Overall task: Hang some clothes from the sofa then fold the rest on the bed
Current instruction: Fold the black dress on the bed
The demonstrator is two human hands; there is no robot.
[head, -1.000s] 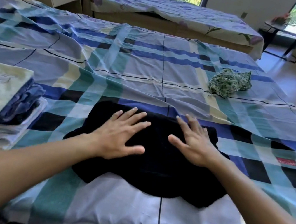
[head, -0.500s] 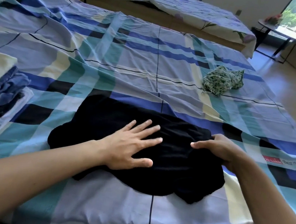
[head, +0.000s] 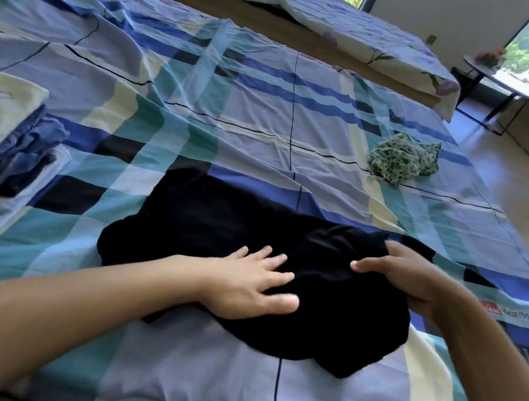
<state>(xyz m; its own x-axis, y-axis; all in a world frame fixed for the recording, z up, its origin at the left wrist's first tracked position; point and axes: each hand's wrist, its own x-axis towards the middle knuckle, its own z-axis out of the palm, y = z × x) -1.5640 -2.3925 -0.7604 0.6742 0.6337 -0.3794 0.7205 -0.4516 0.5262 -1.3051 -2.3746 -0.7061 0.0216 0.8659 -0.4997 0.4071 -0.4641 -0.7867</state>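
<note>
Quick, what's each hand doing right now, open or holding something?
Left hand: open, pressing flat on the black garment.
Right hand: closed, gripping the black garment's right edge.

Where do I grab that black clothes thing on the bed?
Probably take the black garment by its right edge, coming from the right: that edge is bunched and lifted where the right hand pinches it, while the left hand presses its middle flat.
</note>
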